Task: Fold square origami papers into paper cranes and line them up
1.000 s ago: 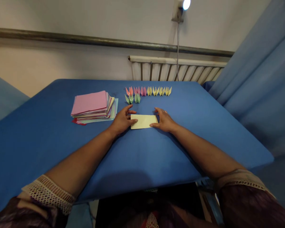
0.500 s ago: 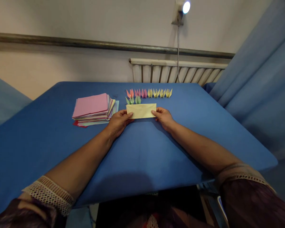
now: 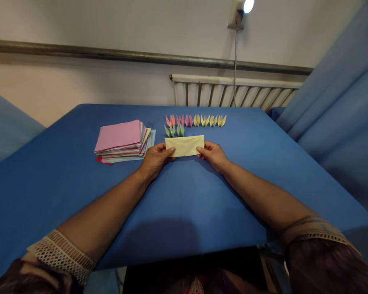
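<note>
A pale yellow sheet of paper (image 3: 185,146), folded into a long rectangle with creases across it, is held between my two hands. My left hand (image 3: 157,158) pinches its left end, thumb on the front face and fingers behind. At the right end, my right hand (image 3: 214,156) grips it the same way. Just beyond the paper stand two green origami cranes (image 3: 170,130). Behind those runs a row of folded cranes: an orange one (image 3: 170,121), two pink-purple ones (image 3: 189,121) and several yellow ones (image 3: 205,121).
A thick stack of coloured paper sheets (image 3: 119,138), pink on top, lies left of my left hand. The blue table (image 3: 178,196) reaches to the wall, where a radiator (image 3: 221,81), a pipe (image 3: 125,56) and a hanging cord (image 3: 235,61) show. A blue curtain (image 3: 331,102) hangs at the right.
Both hands have brought the yellow paper slightly nearer to me, and more of the green cranes shows behind it. The whole view has shifted a little. Both grips stay the same.
</note>
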`<state>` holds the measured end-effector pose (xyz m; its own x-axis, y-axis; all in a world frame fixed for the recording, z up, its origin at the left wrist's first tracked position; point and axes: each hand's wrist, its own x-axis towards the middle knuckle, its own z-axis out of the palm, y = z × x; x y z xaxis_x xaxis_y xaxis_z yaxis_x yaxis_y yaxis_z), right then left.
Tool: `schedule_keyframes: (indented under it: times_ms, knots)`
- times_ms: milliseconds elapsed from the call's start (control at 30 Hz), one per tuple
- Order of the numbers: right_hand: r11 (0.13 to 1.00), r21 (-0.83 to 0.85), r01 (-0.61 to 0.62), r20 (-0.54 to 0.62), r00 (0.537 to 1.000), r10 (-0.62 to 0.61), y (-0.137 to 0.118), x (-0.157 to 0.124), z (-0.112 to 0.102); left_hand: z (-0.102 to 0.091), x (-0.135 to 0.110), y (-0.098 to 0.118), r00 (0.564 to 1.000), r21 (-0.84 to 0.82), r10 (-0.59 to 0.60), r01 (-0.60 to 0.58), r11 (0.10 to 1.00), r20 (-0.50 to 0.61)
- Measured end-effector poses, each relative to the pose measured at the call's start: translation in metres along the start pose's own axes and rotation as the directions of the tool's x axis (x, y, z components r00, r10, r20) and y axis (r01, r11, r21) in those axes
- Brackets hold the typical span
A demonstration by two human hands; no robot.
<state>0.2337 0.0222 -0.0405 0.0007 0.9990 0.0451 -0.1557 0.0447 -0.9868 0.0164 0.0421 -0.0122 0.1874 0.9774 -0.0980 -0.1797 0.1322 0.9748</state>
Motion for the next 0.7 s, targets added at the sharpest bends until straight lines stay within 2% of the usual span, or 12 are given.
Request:
schedule_keyframes:
  times_ms: [300, 500, 633, 700]
  knots:
    - [0.999, -0.04, 0.007, 0.044, 0.999, -0.005, 0.0004, -0.0008, 0.0014, 0.0033, -0.0041, -0.0001, 0.998, 0.082, 0.06, -0.058, 0.995, -0.017]
    - [0.996, 0.091, 0.016, 0.068, 0.997, -0.022, 0.0001, -0.0027, 0.0041, 0.0038, -0.0057, 0.0, 0.992, 0.127, 0.121, -0.118, 0.985, -0.016]
    - [0.996, 0.087, 0.01, 0.052, 0.999, -0.014, 0.0024, -0.0017, 0.003, 0.0037, -0.0068, -0.0004, 0.987, 0.151, 0.161, -0.157, 0.976, -0.015]
    - [0.998, 0.067, 0.015, 0.048, 0.999, -0.019, 0.0034, -0.0016, 0.0032, 0.0048, -0.0089, -0.0004, 0.987, 0.176, 0.161, -0.162, 0.971, 0.022]
